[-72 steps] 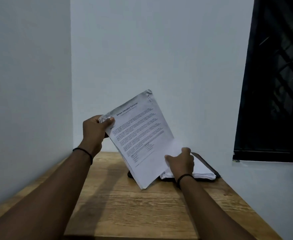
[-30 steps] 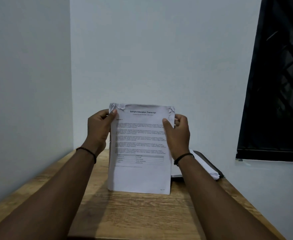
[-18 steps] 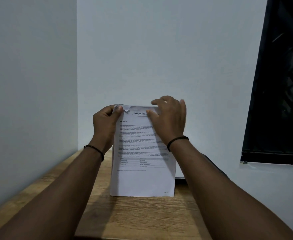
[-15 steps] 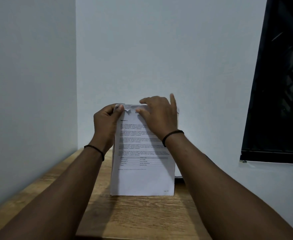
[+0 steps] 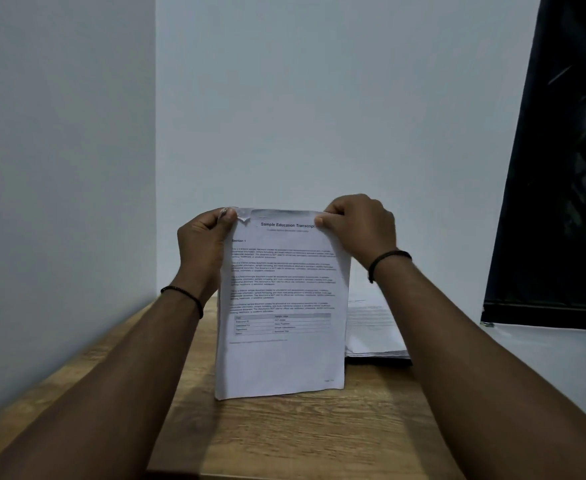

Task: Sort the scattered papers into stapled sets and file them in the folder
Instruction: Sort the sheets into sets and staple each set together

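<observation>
Both hands are holding a set of papers point(image 5: 281, 306) upright, its bottom edge resting on the wooden table point(image 5: 284, 438). The left hand point(image 5: 201, 244) is pinching the top left corner, thumb in front and the other fingers curled behind the sheets; that corner is looking crumpled and torn. The right hand point(image 5: 357, 226) is pinching the top right corner, its thumb lying over the front page and the remaining fingers curled behind. The front page is facing the camera, showing the heading "Sample Education Transcript", a line reading "Section 1", several blocks of small text that are too blurred to read, and a small table of rows near the middle. Each wrist is wearing a thin dark band. Just behind and to the right of the held set, a stack point(image 5: 374, 334) of more white sheets is lying flat on the table, partly hidden by the right forearm; something dark is showing beneath its front edge, though I cannot tell what. Pale walls are meeting in a corner behind the table, and a dark window point(image 5: 568, 168) is standing at the right.
</observation>
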